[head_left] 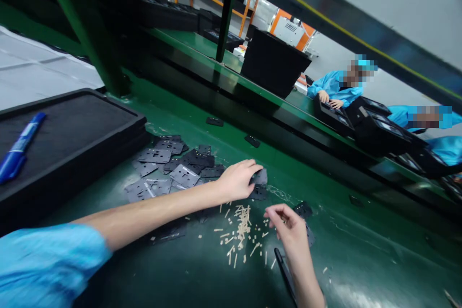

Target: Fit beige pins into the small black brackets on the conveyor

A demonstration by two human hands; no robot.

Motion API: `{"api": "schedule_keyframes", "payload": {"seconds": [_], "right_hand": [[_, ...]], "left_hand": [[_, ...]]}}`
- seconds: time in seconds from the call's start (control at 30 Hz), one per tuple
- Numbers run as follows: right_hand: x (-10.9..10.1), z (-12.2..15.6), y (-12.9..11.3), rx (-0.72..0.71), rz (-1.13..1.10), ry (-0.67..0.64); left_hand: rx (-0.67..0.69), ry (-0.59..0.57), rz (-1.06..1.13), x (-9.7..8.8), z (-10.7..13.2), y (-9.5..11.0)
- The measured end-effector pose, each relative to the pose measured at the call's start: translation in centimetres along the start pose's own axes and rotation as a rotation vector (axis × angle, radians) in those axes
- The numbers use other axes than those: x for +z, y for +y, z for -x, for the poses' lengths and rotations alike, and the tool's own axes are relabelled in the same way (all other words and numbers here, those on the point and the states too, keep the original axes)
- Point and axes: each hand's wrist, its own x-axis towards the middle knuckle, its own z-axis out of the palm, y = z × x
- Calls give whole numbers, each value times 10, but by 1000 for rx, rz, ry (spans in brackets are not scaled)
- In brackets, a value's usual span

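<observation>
My left hand reaches across the green bench, its fingers curled down onto a small dark flat part at the edge of a pile. My right hand hovers just right of a scatter of small pale strips, thumb and fingers pinched together; what they hold is too small to make out. A heap of grey and black flat plates lies left of my left hand. More dark parts lie beyond my right hand. A thin black tool lies under my right wrist.
A black tray with a blue marker on it sits at the left. A green post rises behind it. Across a raised conveyor stands a black bin; people in blue coats work at black trays.
</observation>
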Motion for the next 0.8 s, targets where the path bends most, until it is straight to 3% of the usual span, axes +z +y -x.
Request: {"api": "schedule_keyframes", "payload": {"seconds": [0.13, 0.27, 0.4, 0.57, 0.67, 0.8], "right_hand": [[-5, 14, 28, -34, 73, 124], [1, 22, 38, -44, 120, 192], [9, 26, 41, -167, 169, 221], [17, 24, 54, -239, 262, 234], [18, 22, 62, -268, 293, 262], [17, 21, 67, -311, 291, 277]], "left_hand": [[11, 35, -69, 22, -89, 3], [-46, -20, -196, 27, -137, -25], [-105, -176, -327, 28, -155, -63], [-162, -264, -418, 28, -166, -78], [-230, -242, -462, 12, -163, -94], [-397, -189, -530, -25, -147, -137]]}}
